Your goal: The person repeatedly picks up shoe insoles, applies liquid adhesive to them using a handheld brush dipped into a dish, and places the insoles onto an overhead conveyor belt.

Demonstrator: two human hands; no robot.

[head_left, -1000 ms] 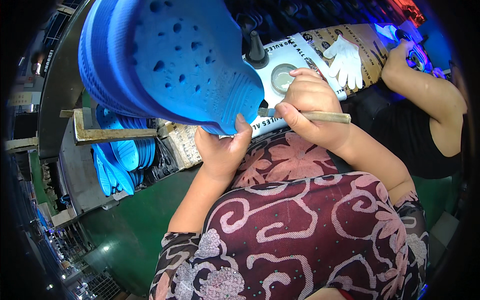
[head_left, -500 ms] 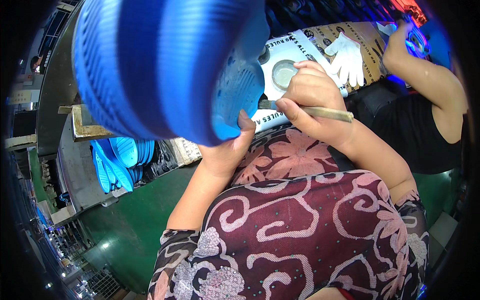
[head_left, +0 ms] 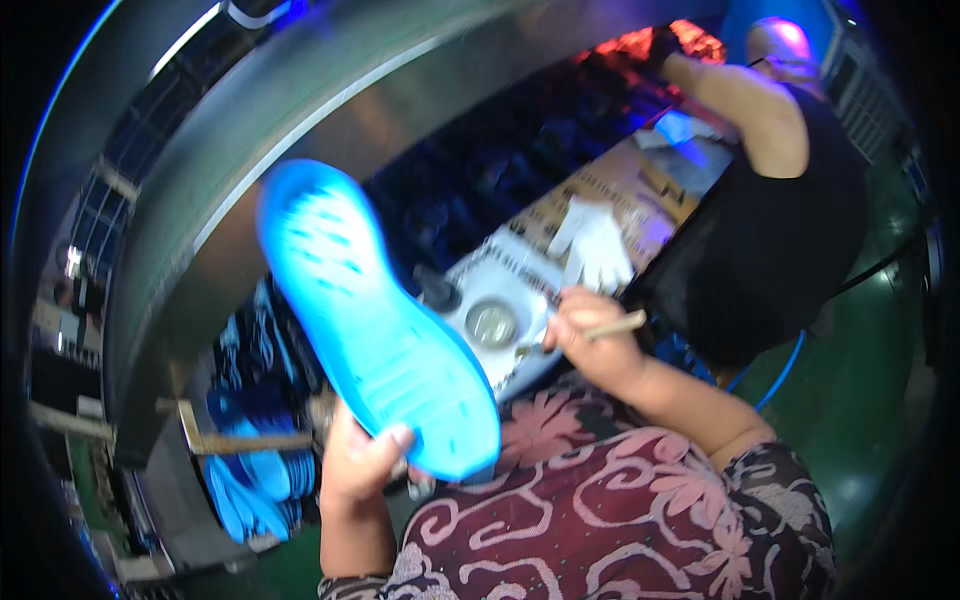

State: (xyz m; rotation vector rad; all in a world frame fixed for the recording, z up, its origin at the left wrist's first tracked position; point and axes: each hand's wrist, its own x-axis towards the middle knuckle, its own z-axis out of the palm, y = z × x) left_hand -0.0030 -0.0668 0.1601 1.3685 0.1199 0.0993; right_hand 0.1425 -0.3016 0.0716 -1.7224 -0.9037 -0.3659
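Observation:
My left hand grips a bright blue shoe sole by its lower end, the thumb pressed on its face. The sole tilts up to the left, its grooved, dimpled face toward me. In my right hand is a brush with a pale wooden handle. Its bristle end points left, blurred, beside a round glass dish of clear, pale contents. Sole and brush are apart. The dish stands on a white printed sheet, with a small dark object near it.
White gloves lie on brown printed cardboard beyond the dish. More blue soles are stacked at lower left by a wooden frame. A co-worker in black works at far right. A curved metal edge runs behind.
The sole has gone from close up and side-on to farther off, face toward me. The brush has come away from it toward the dish. The view has shifted, showing more of the co-worker.

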